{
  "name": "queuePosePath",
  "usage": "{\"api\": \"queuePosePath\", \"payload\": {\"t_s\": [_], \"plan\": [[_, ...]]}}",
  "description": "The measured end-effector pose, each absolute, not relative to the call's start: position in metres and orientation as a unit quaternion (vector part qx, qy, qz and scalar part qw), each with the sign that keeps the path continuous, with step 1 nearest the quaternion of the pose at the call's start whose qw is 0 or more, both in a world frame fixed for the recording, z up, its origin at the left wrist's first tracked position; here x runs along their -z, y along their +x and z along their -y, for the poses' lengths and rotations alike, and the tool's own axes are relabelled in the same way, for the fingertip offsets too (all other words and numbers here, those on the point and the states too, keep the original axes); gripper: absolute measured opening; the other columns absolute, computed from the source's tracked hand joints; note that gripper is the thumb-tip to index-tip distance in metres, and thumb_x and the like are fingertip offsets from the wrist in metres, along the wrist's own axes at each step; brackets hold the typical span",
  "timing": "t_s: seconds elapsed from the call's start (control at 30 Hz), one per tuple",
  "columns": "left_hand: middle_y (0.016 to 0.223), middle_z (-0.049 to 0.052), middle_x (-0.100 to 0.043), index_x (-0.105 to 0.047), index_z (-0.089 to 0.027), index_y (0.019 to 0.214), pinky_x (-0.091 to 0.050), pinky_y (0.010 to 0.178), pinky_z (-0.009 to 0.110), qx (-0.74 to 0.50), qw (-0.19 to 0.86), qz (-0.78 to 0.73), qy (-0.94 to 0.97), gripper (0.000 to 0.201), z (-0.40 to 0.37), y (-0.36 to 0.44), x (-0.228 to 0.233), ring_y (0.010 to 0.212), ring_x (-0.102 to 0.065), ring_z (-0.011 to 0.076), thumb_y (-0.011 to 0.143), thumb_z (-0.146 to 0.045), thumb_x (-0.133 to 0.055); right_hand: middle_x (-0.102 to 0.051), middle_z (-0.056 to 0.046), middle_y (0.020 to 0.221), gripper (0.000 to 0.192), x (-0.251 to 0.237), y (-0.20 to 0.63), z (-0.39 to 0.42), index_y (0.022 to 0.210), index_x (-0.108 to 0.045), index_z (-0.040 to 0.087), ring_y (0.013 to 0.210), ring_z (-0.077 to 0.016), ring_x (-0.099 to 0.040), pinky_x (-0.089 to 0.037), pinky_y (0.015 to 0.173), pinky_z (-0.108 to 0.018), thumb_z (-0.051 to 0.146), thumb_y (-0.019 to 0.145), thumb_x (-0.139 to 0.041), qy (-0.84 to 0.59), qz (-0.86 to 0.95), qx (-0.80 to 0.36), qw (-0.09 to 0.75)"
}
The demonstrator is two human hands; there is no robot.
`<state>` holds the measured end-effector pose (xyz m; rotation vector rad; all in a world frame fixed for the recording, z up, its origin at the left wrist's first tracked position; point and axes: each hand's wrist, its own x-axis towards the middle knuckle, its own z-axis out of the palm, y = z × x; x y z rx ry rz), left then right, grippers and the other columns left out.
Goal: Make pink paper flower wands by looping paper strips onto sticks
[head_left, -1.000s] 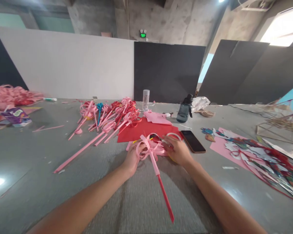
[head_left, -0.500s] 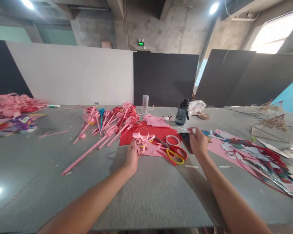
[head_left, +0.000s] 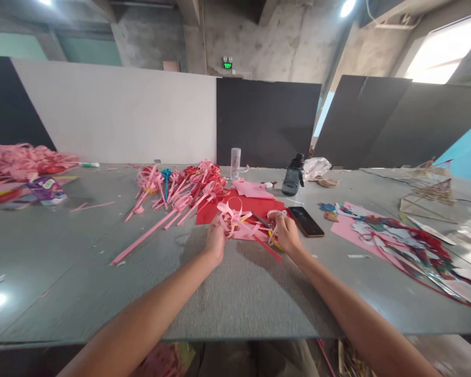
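Note:
My left hand (head_left: 215, 241) is closed on the edge of a pink paper-strip flower (head_left: 234, 219), whose loops stand up to the right of the fingers. My right hand (head_left: 286, 233) grips a roll of white tape (head_left: 273, 226), tilted up in the fingertips. Under and beside that roll lie scissors (head_left: 261, 219) with red and yellow handles, mostly covered by the hand. Red paper (head_left: 207, 212) is spread behind the flower. A narrow red strip (head_left: 272, 252) reaches toward me. Just right of my right hand rests a dark phone (head_left: 306, 222).
Pink and red paper flowers on stems (head_left: 180, 196) are heaped left of centre. A clear bottle (head_left: 235, 163) and a dark water bottle (head_left: 293, 175) stand at the back. Pink sheets with colourful cut-outs (head_left: 408, 246) cover the right side. A larger pink pile (head_left: 23, 159) is far left.
My right hand has moved left from over the phone to the tape roll, which it has taken hold of and tilted up. The phone is uncovered. My left hand still holds the flower.

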<state>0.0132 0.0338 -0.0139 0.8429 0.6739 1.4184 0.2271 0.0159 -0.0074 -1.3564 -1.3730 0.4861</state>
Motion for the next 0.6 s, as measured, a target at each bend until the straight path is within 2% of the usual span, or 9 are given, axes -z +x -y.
{"api": "queuePosePath", "payload": {"t_s": [0.07, 0.17, 0.23, 0.33, 0.47, 0.6], "plan": [[0.071, -0.005, -0.06, -0.061, -0.02, 0.085, -0.036, 0.05, 0.019, -0.617, 0.631, -0.292, 0.37, 0.029, -0.035, 0.012, 0.013, 0.054, -0.051, 0.0081, 0.057, -0.02, -0.064, -0.054, -0.001, 0.057, 0.06, 0.01, 0.214, -0.016, 0.066, -0.061, 0.022, 0.058, -0.0181, -0.053, -0.04, 0.055, -0.029, 0.076, 0.087, -0.044, -0.552, 0.56, -0.264, 0.558], [0.069, -0.004, -0.061, -0.061, -0.018, 0.082, -0.036, 0.05, 0.019, -0.612, 0.633, -0.284, 0.38, 0.023, -0.036, 0.011, 0.01, 0.053, -0.049, 0.0073, 0.061, -0.022, -0.067, -0.047, 0.004, 0.049, 0.056, 0.015, 0.191, -0.012, 0.071, -0.061, 0.021, 0.044, -0.0136, -0.045, -0.035, 0.045, -0.026, 0.077, 0.078, -0.058, -0.519, 0.54, -0.364, 0.553], [0.067, -0.003, -0.061, -0.061, -0.018, 0.08, -0.037, 0.051, 0.02, -0.604, 0.638, -0.279, 0.388, 0.02, -0.035, 0.012, 0.01, 0.053, -0.05, 0.008, 0.062, -0.024, -0.068, -0.049, 0.005, 0.048, 0.053, 0.017, 0.182, -0.009, 0.074, -0.06, 0.021, 0.04, -0.0127, -0.045, -0.034, 0.042, -0.025, 0.074, 0.075, -0.064, -0.499, 0.526, -0.414, 0.551], [0.066, -0.002, -0.061, -0.063, -0.018, 0.08, -0.037, 0.051, 0.02, -0.588, 0.648, -0.28, 0.395, 0.02, -0.035, 0.015, 0.011, 0.055, -0.053, 0.0096, 0.063, -0.024, -0.071, -0.055, 0.004, 0.051, 0.049, 0.019, 0.182, -0.008, 0.075, -0.058, 0.021, 0.042, -0.0129, -0.051, -0.039, 0.043, -0.025, 0.068, 0.071, -0.073, -0.478, 0.496, -0.454, 0.565], [0.063, -0.003, -0.057, -0.064, -0.017, 0.077, -0.031, 0.047, 0.019, -0.576, 0.657, -0.292, 0.389, 0.02, -0.035, 0.018, 0.015, 0.052, -0.049, 0.0082, 0.06, -0.021, -0.074, -0.06, 0.004, 0.057, 0.048, 0.019, 0.195, -0.014, 0.08, -0.061, 0.021, 0.048, -0.0141, -0.058, -0.048, 0.049, -0.027, 0.061, 0.064, -0.081, -0.464, 0.442, -0.482, 0.598], [0.065, -0.003, -0.062, -0.07, -0.016, 0.089, -0.037, 0.05, 0.02, -0.556, 0.676, -0.305, 0.375, 0.029, -0.034, 0.019, 0.014, 0.054, -0.053, 0.0095, 0.063, -0.027, -0.076, -0.062, 0.003, 0.058, 0.044, 0.021, 0.202, -0.019, 0.08, -0.062, 0.021, 0.051, -0.0146, -0.06, -0.051, 0.051, -0.028, 0.053, 0.059, -0.085, -0.456, 0.405, -0.494, 0.619]]}}
